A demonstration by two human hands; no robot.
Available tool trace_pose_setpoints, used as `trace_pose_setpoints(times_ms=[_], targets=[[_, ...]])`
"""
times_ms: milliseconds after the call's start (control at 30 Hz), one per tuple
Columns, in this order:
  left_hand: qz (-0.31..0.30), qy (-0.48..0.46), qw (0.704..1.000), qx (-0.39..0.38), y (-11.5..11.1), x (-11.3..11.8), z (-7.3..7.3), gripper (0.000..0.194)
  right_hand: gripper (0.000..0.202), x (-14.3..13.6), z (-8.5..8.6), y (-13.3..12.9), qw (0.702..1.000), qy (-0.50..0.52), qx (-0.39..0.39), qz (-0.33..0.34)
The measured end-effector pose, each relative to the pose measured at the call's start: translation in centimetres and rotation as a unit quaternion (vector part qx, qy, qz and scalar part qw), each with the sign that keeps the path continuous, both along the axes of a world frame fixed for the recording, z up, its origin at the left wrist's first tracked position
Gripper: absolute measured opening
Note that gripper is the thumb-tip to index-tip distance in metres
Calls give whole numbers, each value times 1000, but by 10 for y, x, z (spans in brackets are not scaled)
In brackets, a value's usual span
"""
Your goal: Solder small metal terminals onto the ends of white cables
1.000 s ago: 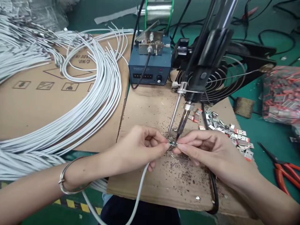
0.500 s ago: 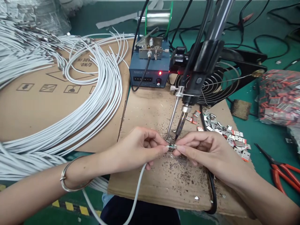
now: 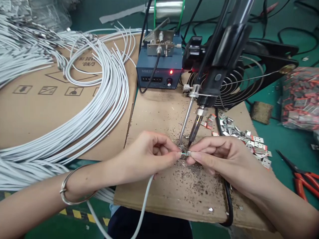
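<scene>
My left hand (image 3: 152, 154) is closed, thumb and forefinger pinching the end of a white cable (image 3: 146, 196) that hangs down in a loop. Facing it, my right hand (image 3: 219, 154) pinches a small metal USB connector (image 3: 188, 153). Thin green wire shows in the narrow gap between both fingertips. Right above the connector stands the dark tip of a soldering iron (image 3: 195, 129), clamped on a stand. A bent metal solder feed tube (image 3: 186, 122) ends beside that tip. Whether the tip touches the joint, I cannot tell.
Several USB connectors (image 3: 258, 142) lie in a pile beyond my right hand. A blue solder feeder (image 3: 159, 71) and a black fan (image 3: 229, 86) stand behind. Bundled white cables (image 3: 99, 113) cover the left cardboard. Red-handled pliers (image 3: 302, 179) rest at right, near a bag of connectors (image 3: 301, 103).
The camera view has shifted slightly. Both hands keep their pinch on the cable and connector, under the soldering iron, with hardly any movement.
</scene>
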State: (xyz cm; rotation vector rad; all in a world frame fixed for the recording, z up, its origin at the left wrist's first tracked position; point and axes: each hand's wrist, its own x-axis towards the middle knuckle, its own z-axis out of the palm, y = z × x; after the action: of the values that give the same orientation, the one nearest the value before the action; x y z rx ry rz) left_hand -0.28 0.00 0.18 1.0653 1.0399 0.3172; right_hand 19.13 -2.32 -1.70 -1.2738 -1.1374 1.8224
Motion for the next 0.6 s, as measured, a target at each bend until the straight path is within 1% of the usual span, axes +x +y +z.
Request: trace_pose_setpoints(times_ms=[300, 500, 600], targets=[[-4, 5, 1000, -4, 0, 1, -1, 10, 5, -2, 0, 2, 1000, -12, -3, -2], [4, 15, 1000, 1, 0, 2, -3, 10, 11, -3, -1, 0, 999, -37, 5, -9], [2, 16, 1000, 2, 0, 1, -2, 10, 9, -2, 1, 1, 999, -39, 5, -3]])
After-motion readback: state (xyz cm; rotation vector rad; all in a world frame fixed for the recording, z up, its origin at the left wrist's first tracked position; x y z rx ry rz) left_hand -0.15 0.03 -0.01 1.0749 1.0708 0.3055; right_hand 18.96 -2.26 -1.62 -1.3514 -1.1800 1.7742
